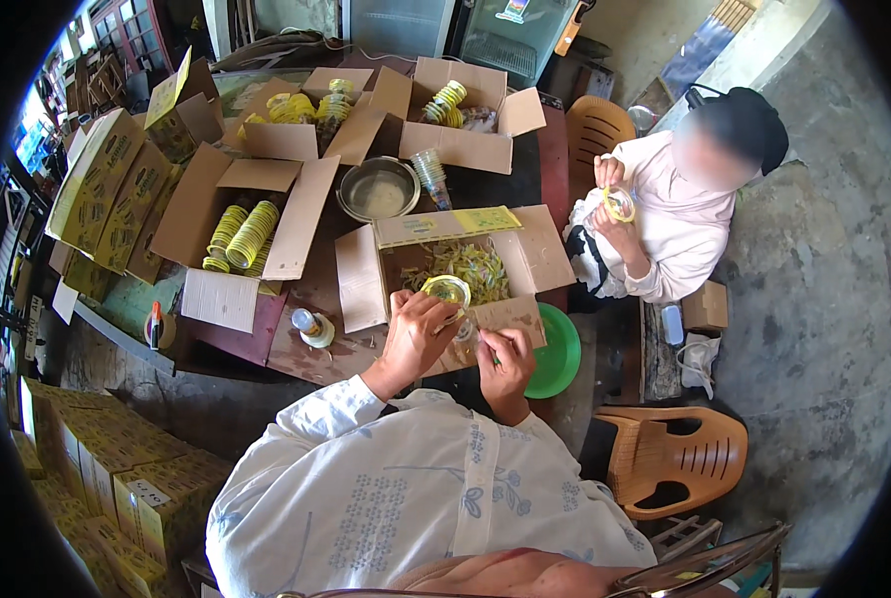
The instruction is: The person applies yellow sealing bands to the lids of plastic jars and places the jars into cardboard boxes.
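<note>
A: Left hand (416, 334). State of grip?
B: Clamped on a yellow-rimmed clear cup (449, 289), fingers at its near side.
A: Right hand (506, 369)?
B: Near the left, slightly lower. Thumb and fingertips close together; whether the grip has something thin between them, cannot tell.
A: Cup's position?
B: Over the near side of an open carton (362, 284) on the desk (311, 366). Yellow-green strips (457, 267) lie loose inside the carton, beyond the cup.
A: Surroundings?
B: Green basin (559, 354) at right, partly covered by the carton. Small jar (314, 329) at left, on the desk. Metal bowl (378, 191) and a stack of clear containers (430, 174) past the carton's far edge. Farther left, another box (302, 219) holding stacked yellow-rimmed tubs (252, 236).
A: Others present?
B: One co-worker (695, 229), right side, both hands at a yellow-rimmed container (620, 204).
</note>
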Demonstrator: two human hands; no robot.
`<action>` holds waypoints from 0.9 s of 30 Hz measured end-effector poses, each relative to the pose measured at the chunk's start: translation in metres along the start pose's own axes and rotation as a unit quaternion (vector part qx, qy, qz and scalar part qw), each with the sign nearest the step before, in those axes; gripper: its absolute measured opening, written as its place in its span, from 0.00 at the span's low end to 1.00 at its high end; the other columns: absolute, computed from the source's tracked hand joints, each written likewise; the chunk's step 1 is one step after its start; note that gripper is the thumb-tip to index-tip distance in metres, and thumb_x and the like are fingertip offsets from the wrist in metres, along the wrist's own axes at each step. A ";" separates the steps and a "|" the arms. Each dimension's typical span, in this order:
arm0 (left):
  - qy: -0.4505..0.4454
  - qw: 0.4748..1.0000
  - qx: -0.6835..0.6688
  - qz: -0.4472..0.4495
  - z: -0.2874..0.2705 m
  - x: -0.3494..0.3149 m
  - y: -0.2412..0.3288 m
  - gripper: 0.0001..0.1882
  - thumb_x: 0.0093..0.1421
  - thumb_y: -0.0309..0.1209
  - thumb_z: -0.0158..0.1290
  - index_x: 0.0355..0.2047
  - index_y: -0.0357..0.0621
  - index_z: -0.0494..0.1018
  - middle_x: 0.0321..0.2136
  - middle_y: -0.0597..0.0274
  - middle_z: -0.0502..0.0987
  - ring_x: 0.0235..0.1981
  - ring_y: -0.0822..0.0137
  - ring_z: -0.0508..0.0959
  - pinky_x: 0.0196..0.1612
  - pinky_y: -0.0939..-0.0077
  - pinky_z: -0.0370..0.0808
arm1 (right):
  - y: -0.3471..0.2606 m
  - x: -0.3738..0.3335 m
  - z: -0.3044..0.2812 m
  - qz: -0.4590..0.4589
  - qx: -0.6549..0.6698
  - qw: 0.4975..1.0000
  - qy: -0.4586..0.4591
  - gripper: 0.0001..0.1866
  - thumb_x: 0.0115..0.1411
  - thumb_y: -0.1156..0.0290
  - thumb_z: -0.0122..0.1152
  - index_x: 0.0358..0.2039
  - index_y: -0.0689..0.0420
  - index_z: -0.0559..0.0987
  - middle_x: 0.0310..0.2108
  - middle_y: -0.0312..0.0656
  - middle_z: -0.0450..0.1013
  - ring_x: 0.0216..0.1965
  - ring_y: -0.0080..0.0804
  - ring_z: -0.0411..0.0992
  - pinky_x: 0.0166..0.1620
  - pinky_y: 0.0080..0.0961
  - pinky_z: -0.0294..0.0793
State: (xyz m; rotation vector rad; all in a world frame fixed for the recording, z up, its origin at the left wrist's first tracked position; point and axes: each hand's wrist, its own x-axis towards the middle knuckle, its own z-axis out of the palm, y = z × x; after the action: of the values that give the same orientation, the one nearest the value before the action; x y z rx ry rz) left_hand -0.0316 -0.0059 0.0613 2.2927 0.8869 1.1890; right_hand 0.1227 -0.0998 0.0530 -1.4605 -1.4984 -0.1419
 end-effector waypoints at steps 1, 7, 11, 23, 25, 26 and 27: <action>0.006 1.000 0.020 0.000 -0.001 0.001 0.000 0.10 0.52 0.32 0.65 0.36 0.47 0.81 0.27 0.64 0.78 0.34 0.62 0.77 0.50 0.61 0.65 | -0.001 0.002 0.000 -0.005 -0.014 1.000 -0.008 0.14 0.50 0.82 0.69 0.38 0.55 0.83 0.31 0.40 0.71 0.30 0.38 0.72 0.29 0.32 0.72; 0.052 0.994 0.089 0.029 -0.011 0.015 0.002 0.09 0.52 0.31 0.65 0.35 0.49 0.81 0.27 0.68 0.77 0.38 0.62 0.76 0.57 0.58 0.62 | -0.004 0.016 0.002 0.108 0.120 0.986 -0.042 0.10 0.56 0.82 0.66 0.39 0.59 0.82 0.32 0.41 0.72 0.30 0.33 0.73 0.31 0.25 0.72; 0.040 0.998 0.033 0.018 -0.004 0.010 -0.012 0.11 0.53 0.29 0.64 0.37 0.47 0.80 0.28 0.65 0.77 0.37 0.60 0.75 0.52 0.58 0.66 | -0.002 0.030 -0.002 0.124 0.116 0.984 -0.044 0.08 0.59 0.82 0.65 0.39 0.61 0.81 0.34 0.42 0.73 0.30 0.30 0.73 0.32 0.24 0.72; 0.011 0.999 0.032 0.028 0.006 0.015 -0.012 0.18 0.53 0.26 0.61 0.45 0.42 0.79 0.25 0.63 0.76 0.31 0.60 0.74 0.46 0.60 0.66 | 0.013 0.017 0.021 0.016 -0.047 0.999 -0.003 0.13 0.51 0.81 0.70 0.37 0.54 0.82 0.31 0.38 0.72 0.29 0.35 0.74 0.29 0.30 0.74; 0.005 0.999 0.033 0.021 0.007 0.014 -0.011 0.16 0.53 0.27 0.62 0.44 0.44 0.80 0.26 0.63 0.77 0.31 0.61 0.74 0.45 0.62 0.67 | 0.015 0.017 0.024 0.016 -0.054 0.998 -0.003 0.14 0.50 0.81 0.70 0.37 0.52 0.82 0.31 0.37 0.72 0.28 0.34 0.74 0.29 0.30 0.75; 0.005 0.999 0.034 0.020 0.009 0.014 -0.011 0.16 0.53 0.27 0.62 0.44 0.44 0.80 0.26 0.63 0.77 0.31 0.61 0.74 0.45 0.62 0.67 | 0.016 0.018 0.026 0.018 -0.066 0.998 -0.009 0.14 0.50 0.81 0.70 0.37 0.53 0.82 0.30 0.37 0.72 0.28 0.35 0.74 0.29 0.30 0.75; 0.003 0.999 0.029 0.024 0.012 0.013 -0.011 0.16 0.53 0.26 0.62 0.44 0.44 0.80 0.26 0.64 0.78 0.31 0.62 0.74 0.45 0.62 0.66 | 0.017 0.019 0.026 0.020 -0.079 0.997 -0.016 0.13 0.50 0.82 0.70 0.37 0.54 0.82 0.30 0.38 0.72 0.28 0.35 0.75 0.29 0.29 0.75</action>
State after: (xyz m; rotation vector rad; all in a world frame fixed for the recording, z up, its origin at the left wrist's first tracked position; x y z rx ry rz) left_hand -0.0195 0.0103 0.0555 2.3709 0.8845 1.2068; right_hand 0.1260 -0.0645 0.0444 -1.6245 -1.5105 -0.2195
